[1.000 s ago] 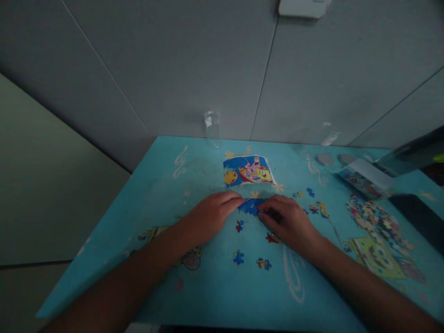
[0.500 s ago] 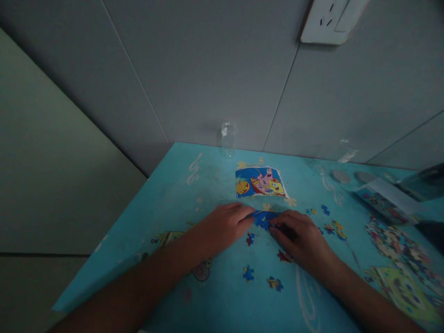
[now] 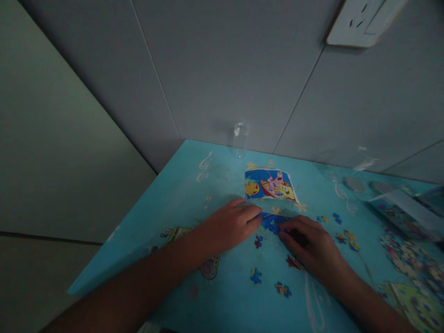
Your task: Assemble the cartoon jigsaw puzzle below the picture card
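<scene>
A partly joined blue jigsaw puzzle (image 3: 269,222) lies flat on the table between my hands. My left hand (image 3: 239,223) rests at its left edge, fingers together and their tips touching it. My right hand (image 3: 307,236) is closed in a pinch at its right side; whatever sits between the thumb and fingers is hidden. Just beyond lies a small cartoon picture card (image 3: 269,185) showing a yellow and a pink figure. Loose pieces lie nearer me: a red and blue piece (image 3: 258,241), a blue piece (image 3: 255,276), a multicoloured piece (image 3: 283,289) and a dark red piece (image 3: 294,262).
A clear container (image 3: 240,140) stands against the wall. More loose pieces (image 3: 348,239) lie right of my right hand. Farther right are a heap of pieces (image 3: 412,259), a printed box (image 3: 404,215) and round silvery lids (image 3: 354,184). The table (image 3: 166,185) meets the wall behind.
The whole view has shifted, so the table and hands appear a little farther right. Both hands stay at the blue puzzle with nearly the same pose.
</scene>
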{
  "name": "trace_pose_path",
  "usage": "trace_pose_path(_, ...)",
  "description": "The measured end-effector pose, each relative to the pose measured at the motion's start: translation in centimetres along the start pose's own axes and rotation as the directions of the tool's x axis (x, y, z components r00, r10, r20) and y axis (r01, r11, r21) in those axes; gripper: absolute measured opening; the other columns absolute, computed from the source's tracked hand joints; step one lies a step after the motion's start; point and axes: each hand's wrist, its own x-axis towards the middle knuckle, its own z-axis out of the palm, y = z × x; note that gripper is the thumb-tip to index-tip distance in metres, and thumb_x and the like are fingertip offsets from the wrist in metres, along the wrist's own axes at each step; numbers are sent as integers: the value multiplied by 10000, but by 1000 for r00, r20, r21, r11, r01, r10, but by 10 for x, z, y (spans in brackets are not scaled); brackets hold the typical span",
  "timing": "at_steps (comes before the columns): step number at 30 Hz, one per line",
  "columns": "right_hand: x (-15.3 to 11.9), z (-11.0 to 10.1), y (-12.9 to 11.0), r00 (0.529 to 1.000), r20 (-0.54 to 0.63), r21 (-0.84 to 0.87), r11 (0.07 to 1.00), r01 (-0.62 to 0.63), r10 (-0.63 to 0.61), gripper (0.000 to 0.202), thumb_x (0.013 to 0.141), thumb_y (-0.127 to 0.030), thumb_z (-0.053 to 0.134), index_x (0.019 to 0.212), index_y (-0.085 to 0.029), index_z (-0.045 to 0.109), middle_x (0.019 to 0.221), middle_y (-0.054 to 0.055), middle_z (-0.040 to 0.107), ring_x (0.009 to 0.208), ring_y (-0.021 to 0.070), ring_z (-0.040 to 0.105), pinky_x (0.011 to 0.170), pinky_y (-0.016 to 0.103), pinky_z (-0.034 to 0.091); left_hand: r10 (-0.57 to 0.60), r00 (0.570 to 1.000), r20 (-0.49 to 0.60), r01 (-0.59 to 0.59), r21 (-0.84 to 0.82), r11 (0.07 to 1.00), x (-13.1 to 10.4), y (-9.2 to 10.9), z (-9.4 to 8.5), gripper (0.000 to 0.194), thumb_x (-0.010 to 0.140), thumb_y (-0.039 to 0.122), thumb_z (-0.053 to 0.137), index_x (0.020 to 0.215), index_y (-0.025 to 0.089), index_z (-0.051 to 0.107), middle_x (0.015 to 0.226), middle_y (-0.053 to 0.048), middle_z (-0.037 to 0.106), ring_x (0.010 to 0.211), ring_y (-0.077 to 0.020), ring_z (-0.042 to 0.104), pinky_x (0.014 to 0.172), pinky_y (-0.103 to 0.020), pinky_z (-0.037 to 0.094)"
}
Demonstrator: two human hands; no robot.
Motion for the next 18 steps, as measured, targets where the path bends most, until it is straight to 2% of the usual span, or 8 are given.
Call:
trace_pose_path(7, 1, -4, -6, 1000, -2, 10, 1000, -6, 6, 120, 971, -319, 634, 1020, -260, 726, 948, 47, 700, 845, 215, 664, 777, 381, 522, -109, 994, -13, 110, 99, 989, -4, -18, -10, 205, 1032, 144, 513, 1188, 149, 647, 1204, -92, 673, 1109, -230, 621, 992, -425, 467)
trace_pose_path(13, 0, -6, -9, 1000, -18, -6, 1000, -1, 1, 124, 970, -319, 637, 1017, -251, 730, 918, 49, 700, 818, 214, 661, 766, 380, 518, -98, 995, -12, 99, 132, 986, -5, -20, -13, 214, 1015, 128, 548, 1205, 150, 644, 1193, -91, 689, 1068, -226, 633, 950, -410, 452)
trace_pose_path(18, 0, -8, -9, 1000, -12, -28, 999, 28, -28, 123, 971, -313, 638, 1032, -246, 721, 925, 47, 698, 824, 214, 655, 764, 376, 509, -107, 992, -59, 115, 152, 982, -7, -27, -18, 228, 1013, 124, 547, 1221, 151, 638, 1162, -77, 705, 1055, -218, 646, 943, -402, 447)
